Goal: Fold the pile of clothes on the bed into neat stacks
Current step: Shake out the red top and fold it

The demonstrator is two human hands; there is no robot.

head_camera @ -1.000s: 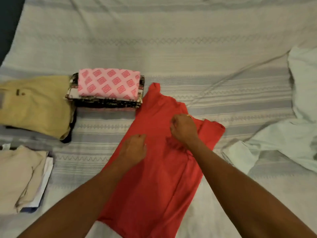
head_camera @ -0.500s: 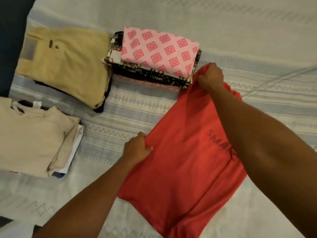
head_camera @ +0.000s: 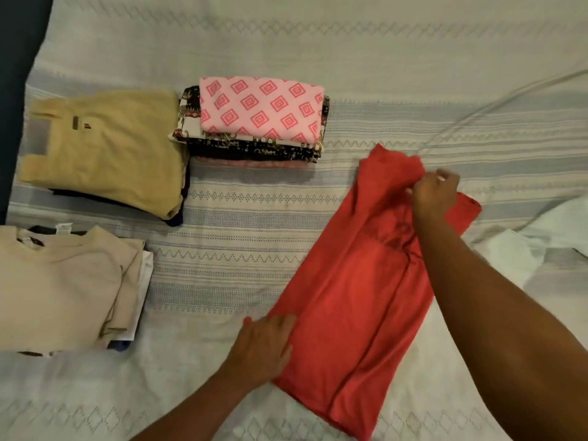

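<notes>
A red shirt (head_camera: 356, 281) lies on the bed as a long narrow strip, slanting from near centre toward the upper right. My right hand (head_camera: 434, 194) pinches the bunched collar end at its far tip. My left hand (head_camera: 264, 345) lies flat on the shirt's near left edge, fingers spread, pressing it to the bed. Three folded stacks sit on the left: a pink diamond-print cloth on dark patterned pieces (head_camera: 257, 111), a mustard-yellow stack (head_camera: 108, 151), and a beige stack (head_camera: 60, 288).
The bedspread (head_camera: 318, 43) is pale with grey woven bands. A crumpled white garment (head_camera: 547, 246) lies at the right edge, close to my right forearm. A dark gap (head_camera: 16, 58) shows past the bed's left edge.
The view has swung right. My right hand moved with the shirt's top end away from the pink stack, toward the right. My left hand slid down the shirt's left edge toward me.
</notes>
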